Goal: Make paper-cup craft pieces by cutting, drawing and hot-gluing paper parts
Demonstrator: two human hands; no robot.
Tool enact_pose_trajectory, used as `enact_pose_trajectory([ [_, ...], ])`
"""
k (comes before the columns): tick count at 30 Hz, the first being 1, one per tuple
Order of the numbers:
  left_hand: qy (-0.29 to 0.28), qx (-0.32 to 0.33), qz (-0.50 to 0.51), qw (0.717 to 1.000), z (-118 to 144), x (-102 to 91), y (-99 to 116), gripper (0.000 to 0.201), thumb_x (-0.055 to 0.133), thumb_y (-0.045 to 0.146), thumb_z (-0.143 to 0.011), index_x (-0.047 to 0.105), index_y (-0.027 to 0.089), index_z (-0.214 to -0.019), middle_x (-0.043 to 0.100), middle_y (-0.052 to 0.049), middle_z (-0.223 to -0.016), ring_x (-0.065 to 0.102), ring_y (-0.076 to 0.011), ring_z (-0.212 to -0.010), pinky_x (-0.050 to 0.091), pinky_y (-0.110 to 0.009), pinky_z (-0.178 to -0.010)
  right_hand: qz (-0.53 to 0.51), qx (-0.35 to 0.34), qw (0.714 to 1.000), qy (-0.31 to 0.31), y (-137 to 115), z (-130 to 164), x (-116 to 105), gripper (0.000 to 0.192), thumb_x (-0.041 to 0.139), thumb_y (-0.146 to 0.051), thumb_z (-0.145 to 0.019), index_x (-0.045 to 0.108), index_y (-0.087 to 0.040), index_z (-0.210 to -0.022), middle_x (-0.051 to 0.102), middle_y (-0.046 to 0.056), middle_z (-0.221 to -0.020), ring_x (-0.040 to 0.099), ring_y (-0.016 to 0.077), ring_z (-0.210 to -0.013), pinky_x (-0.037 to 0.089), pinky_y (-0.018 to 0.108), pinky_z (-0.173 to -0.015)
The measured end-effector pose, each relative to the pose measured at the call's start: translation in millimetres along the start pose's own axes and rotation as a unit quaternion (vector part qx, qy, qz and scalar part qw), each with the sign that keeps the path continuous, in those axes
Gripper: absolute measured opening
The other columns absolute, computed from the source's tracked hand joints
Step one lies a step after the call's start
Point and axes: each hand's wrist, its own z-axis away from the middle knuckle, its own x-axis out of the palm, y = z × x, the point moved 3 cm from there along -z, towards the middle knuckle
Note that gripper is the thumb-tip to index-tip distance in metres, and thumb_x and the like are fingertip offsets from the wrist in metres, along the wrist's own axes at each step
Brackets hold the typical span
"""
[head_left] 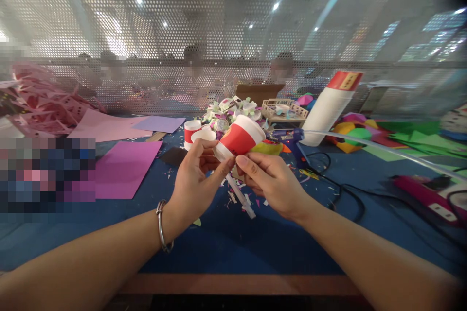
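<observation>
Both forearms low over desk (233, 243). Left hand (195, 182) and right hand (272, 182) fingers pinch tilted paper cup (241, 138) base; grip evenly, don't crush rim.

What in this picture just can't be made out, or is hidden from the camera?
- Base of the red and white paper cup: head view, covered by the left hand and right hand.
- Left edge of the blue table: pixelated block hides what lies there.
- People behind the perforated screen: blurred.
- White bottle: label too small to read.
</observation>
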Motion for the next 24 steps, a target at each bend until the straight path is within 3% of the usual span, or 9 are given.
enact_pose_trajectory([
  [15, -0.007, 0.051, -0.033, 0.998, -0.3, -1.2, 1.1, 0.028, 0.074, 0.027, -0.085, 0.058, 0.019, -0.106, 0.067, -0.006, -0.095, 0.068, -0.0176, -0.083, 0.061, -0.035, -0.076, -0.001, -0.003, 1.000, 0.003, -0.1, 2.1, 0.9, 0.043, 0.056, -0.055, -0.096, 0.056, -0.018, -0.074, 0.031, -0.009, -0.052, 0.025, 0.0048, -0.042, 0.021, 0.024, -0.041],
  [20, -0.003, 0.028, -0.025, 0.999, 0.4, -1.0, 3.4, 0.031, 0.076, 0.027, -0.083, 0.058, 0.018, -0.107, 0.067, -0.005, -0.096, 0.068, -0.0167, -0.085, 0.060, -0.032, -0.077, 0.009, 0.001, 1.000, -0.005, -1.3, 2.9, 0.9, 0.041, 0.055, -0.053, -0.097, 0.054, -0.019, -0.075, 0.030, -0.009, -0.053, 0.025, 0.0056, -0.042, 0.019, 0.025, -0.040],
  [24, 0.018, -0.037, 0.075, 0.996, 0.9, 1.8, 1.9, 0.041, 0.079, 0.028, -0.080, 0.055, 0.019, -0.113, 0.067, -0.007, -0.107, 0.068, -0.0168, -0.093, 0.058, -0.030, -0.081, 0.009, -0.007, 1.000, 0.000, -5.1, 2.8, 0.6, 0.042, 0.055, -0.054, -0.097, 0.053, -0.019, -0.074, 0.033, -0.008, -0.055, 0.027, 0.0064, -0.045, 0.021, 0.025, -0.041],
])
